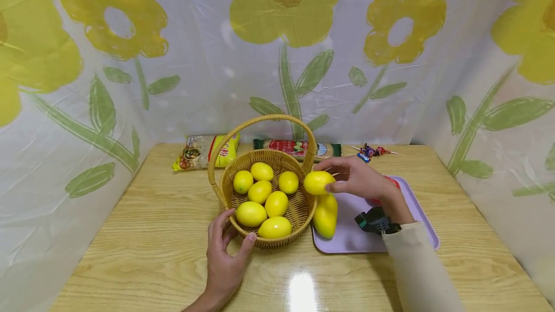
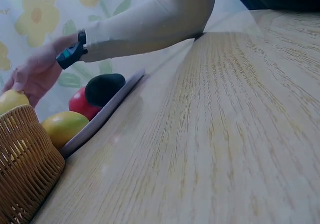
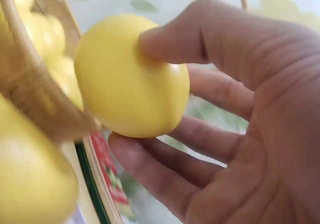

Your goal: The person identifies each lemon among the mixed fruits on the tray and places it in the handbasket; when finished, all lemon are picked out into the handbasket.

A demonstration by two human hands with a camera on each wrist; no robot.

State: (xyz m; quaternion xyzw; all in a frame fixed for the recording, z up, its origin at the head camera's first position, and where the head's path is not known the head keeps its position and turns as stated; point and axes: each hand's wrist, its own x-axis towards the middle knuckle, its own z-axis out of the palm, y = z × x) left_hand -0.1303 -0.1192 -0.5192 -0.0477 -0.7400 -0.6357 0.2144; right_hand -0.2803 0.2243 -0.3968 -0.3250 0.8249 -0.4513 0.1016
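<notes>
My right hand (image 1: 357,177) pinches a lemon (image 1: 318,182) between thumb and fingers, just outside the right rim of a wicker basket (image 1: 314,208). In the right wrist view the thumb presses one side of this lemon (image 3: 125,79) and the fingertips support it from below. Several lemons (image 1: 276,204) lie inside the basket. With thumb and fingers spread along its front-left rim, my left hand (image 1: 225,259) holds the basket. A yellow-green mango (image 1: 325,215) lies at the left edge of a lilac tray (image 1: 347,247), right beside the basket.
On the tray are also a red round thing (image 2: 82,104) and a dark green, rounded one (image 2: 105,89). Behind the basket lie a yellow food bag (image 1: 204,152) and a long noodle packet (image 1: 284,147). Wrapped lollipops (image 1: 370,152) sit by the back wall. The basket's tall handle (image 1: 273,117) arches overhead.
</notes>
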